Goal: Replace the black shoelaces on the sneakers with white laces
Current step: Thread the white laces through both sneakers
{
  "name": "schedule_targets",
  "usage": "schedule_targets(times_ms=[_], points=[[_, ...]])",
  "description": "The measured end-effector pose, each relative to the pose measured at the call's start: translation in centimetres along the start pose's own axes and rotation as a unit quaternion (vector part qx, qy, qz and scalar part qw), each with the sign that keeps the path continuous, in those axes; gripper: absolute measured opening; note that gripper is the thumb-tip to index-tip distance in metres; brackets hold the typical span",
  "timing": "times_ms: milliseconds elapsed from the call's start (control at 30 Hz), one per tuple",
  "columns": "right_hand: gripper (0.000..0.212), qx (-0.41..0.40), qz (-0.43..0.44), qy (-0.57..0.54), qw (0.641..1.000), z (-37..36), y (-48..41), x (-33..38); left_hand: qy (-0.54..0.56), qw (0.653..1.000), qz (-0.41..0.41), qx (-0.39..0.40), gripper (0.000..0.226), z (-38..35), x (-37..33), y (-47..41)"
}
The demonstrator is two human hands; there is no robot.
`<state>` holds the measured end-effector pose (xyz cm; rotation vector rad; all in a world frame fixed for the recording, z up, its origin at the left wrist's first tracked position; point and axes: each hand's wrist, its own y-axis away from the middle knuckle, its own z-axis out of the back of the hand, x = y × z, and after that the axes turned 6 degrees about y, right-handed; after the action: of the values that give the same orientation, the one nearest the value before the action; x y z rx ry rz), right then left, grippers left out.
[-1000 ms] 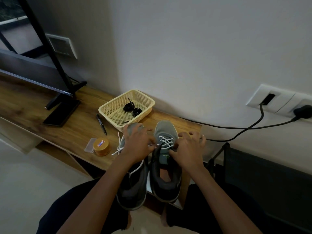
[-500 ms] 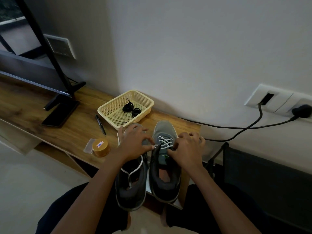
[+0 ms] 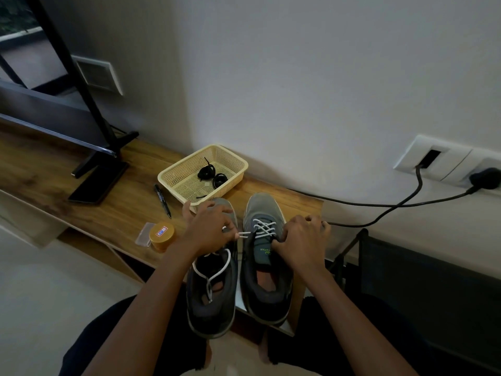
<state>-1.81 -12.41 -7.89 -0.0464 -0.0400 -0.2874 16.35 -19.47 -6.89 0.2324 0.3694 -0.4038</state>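
Two grey sneakers stand side by side on the wooden shelf (image 3: pixel 113 213), toes toward the wall. The right sneaker (image 3: pixel 267 280) has a white lace (image 3: pixel 264 227) crossed through its lower eyelets. My left hand (image 3: pixel 208 230) pinches one end of that lace, pulled out to the left over the left sneaker (image 3: pixel 211 302). My right hand (image 3: pixel 301 240) grips the right side of the right sneaker's upper; what its fingers hold is hidden. A loose white lace end (image 3: pixel 214 275) hangs into the left sneaker's opening. The black laces (image 3: pixel 211 173) lie coiled in the yellow basket (image 3: pixel 173 176).
A black pen (image 3: pixel 162 196) lies left of the basket. A small orange tin (image 3: pixel 162 236) sits near the shelf's front edge. A TV stand (image 3: pixel 97 169) stands at the left. Black cables (image 3: pixel 379 204) run from wall sockets across the shelf's right end. A dark chair (image 3: pixel 423 280) is at the right.
My left hand has drawn the white lace end out to the left. The loose lace that lay left of the left sneaker now hangs into its opening. My right hand has barely moved.
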Motion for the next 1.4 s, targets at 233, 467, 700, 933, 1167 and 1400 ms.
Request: schedule_targets(times_ms=[233,467,700,933,1167,1400], points=[[0.036,0.030,-0.001,-0.136,0.990,1.0,-0.8,-0.4,0.039,0.998,0.006,-0.052,0.028,-0.8,-0.9,-0.1],[0.028,0.035,0.007,-0.274,0.961,0.6,-2.6,-0.2,0.007,0.999,0.020,0.026,0.033,-1.2,-2.0,-0.7],[0.030,0.036,0.057,-0.384,0.921,1.5,-3.3,2.0,0.405,0.909,-0.030,-0.090,0.034,1.4,-2.6,-0.5],[0.009,0.053,0.041,-0.578,0.813,3.5,-3.2,4.1,0.618,0.772,-0.054,-0.139,0.029,3.1,-3.9,0.0],[0.007,0.023,0.020,-0.608,0.793,3.6,-3.5,4.0,0.795,0.587,-0.071,-0.137,0.029,4.8,-2.9,0.0],[0.013,0.008,0.034,-0.559,0.828,3.3,-3.7,3.6,0.827,0.498,0.005,-0.260,0.018,6.0,-0.8,0.0]])
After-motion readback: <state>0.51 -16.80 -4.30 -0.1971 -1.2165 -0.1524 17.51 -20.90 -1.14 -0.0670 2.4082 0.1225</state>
